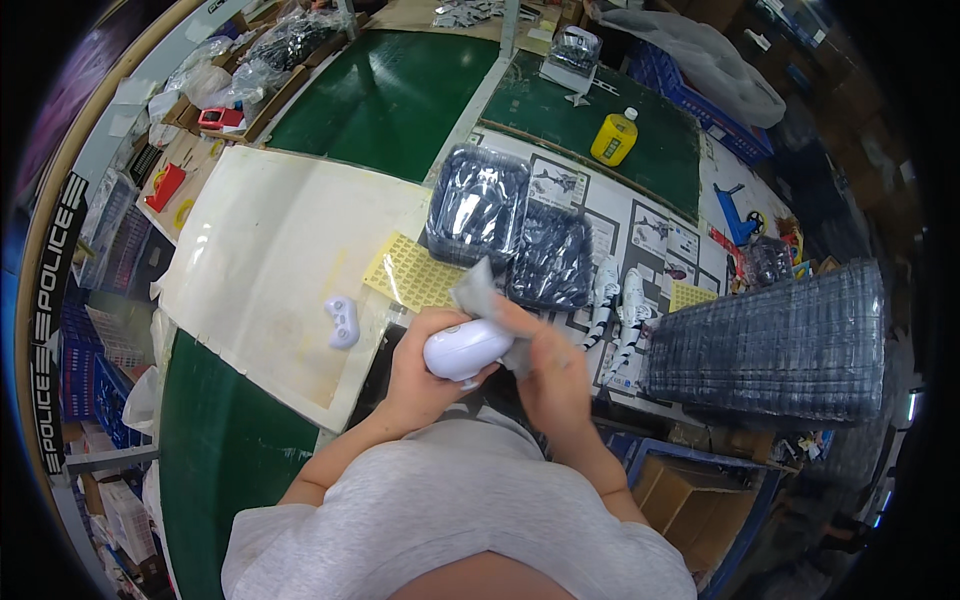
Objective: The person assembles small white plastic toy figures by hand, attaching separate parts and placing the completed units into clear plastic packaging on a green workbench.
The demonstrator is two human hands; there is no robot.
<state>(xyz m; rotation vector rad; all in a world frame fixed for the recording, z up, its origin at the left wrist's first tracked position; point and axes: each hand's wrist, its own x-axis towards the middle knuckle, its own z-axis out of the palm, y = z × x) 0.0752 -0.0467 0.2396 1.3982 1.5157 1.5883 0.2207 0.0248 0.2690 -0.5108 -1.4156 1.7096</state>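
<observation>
My left hand (410,368) is closed round a glossy white rounded plastic piece (466,350) with a seam along its side, held in front of my chest. A pale grey cloth (474,288) sticks up behind this piece, and more of it shows by my right fingers. My right hand (556,378), somewhat blurred, grips the cloth close to the piece's right side. On the white board to the left lies a small white remote control (342,322) with buttons. A sheet of yellow round stickers (412,272) is just beyond my hands.
Two clear-lidded black trays (480,200) sit ahead. Black-and-white striped parts (628,312) lie right of them, beside a large stack of plastic trays (770,345). Farther off stands a yellow bottle (614,138). A cardboard box (695,505) is low at right.
</observation>
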